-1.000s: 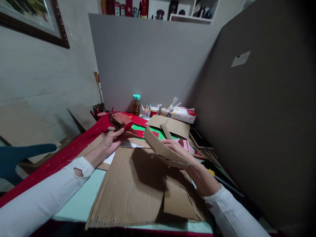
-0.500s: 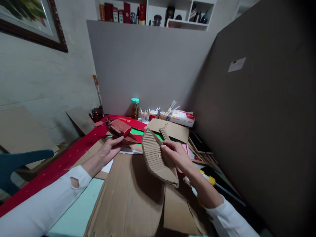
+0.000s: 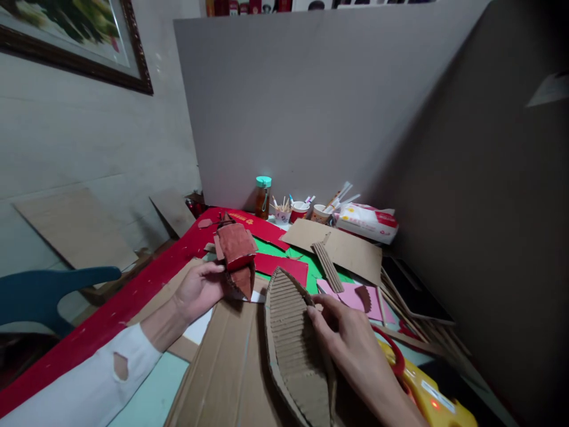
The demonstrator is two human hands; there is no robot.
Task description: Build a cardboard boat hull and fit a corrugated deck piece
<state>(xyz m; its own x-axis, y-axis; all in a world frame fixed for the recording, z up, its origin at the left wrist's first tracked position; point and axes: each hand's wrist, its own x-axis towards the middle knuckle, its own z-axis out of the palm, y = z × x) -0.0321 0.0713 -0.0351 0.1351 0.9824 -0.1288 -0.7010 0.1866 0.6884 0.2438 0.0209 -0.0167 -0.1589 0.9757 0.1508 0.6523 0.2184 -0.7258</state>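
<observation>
My left hand (image 3: 201, 290) grips the side of a small reddish-brown model boat (image 3: 235, 244) with a curved canopy, its pointed end tilted towards me. In my right hand (image 3: 351, 338) is a larger bare-cardboard boat hull (image 3: 293, 350), pinched by its right wall between thumb and fingers. Ridged corrugated lines cross the hull's floor, and its near end runs out of view at the bottom. Flat cardboard sheets (image 3: 217, 362) lie beneath the hull. Just beyond it rests a ridged cardboard strip (image 3: 328, 267).
A bottle (image 3: 262, 198), cups holding sticks and pens (image 3: 299, 210) and a tissue pack (image 3: 367, 222) line the back. At right are pink paper (image 3: 351, 299), red-handled scissors (image 3: 395, 350), a yellow tool with a lit red light (image 3: 438, 391) and a dark tablet-like panel (image 3: 418, 290).
The cardboard hull has come down and nearer to me in my right hand. My left hand has turned the model boat so its pointed end faces me. The view has shifted left and downward.
</observation>
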